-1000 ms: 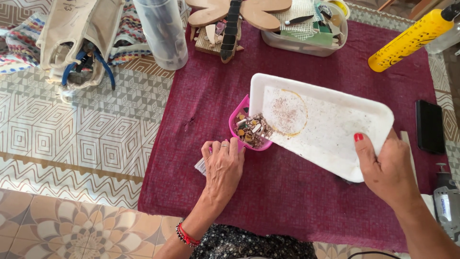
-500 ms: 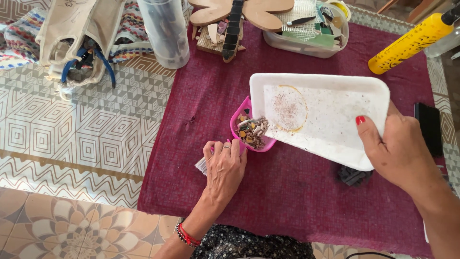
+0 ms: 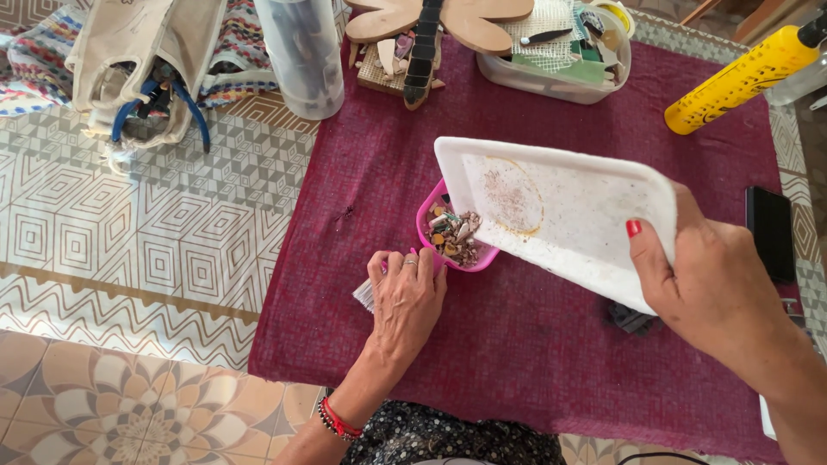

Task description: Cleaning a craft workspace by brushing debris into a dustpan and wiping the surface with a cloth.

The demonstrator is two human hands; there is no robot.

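Observation:
My right hand (image 3: pixel 706 288) grips the near right edge of a white rectangular tray (image 3: pixel 560 211) and holds it tilted, its low left corner over a small pink bowl (image 3: pixel 452 245). The bowl is filled with small mixed-colour chips. Faint dust and a round stain mark the tray's bottom. My left hand (image 3: pixel 405 297) rests palm down on the dark red cloth (image 3: pixel 517 362) right in front of the bowl, fingers against its rim, with a small white brush-like thing (image 3: pixel 363 295) showing under it.
At the back stand a clear plastic jar (image 3: pixel 301 52), a wooden dragonfly shape (image 3: pixel 431 26) and a clear tub of craft bits (image 3: pixel 560 60). A yellow bottle (image 3: pixel 741 77) lies at the right, a black phone (image 3: pixel 769 232) beside the tray, a cloth bag (image 3: pixel 138 69) at far left.
The tray has tipped further toward the pink bowl and my right hand has shifted along its near edge. My left hand has stayed put by the bowl.

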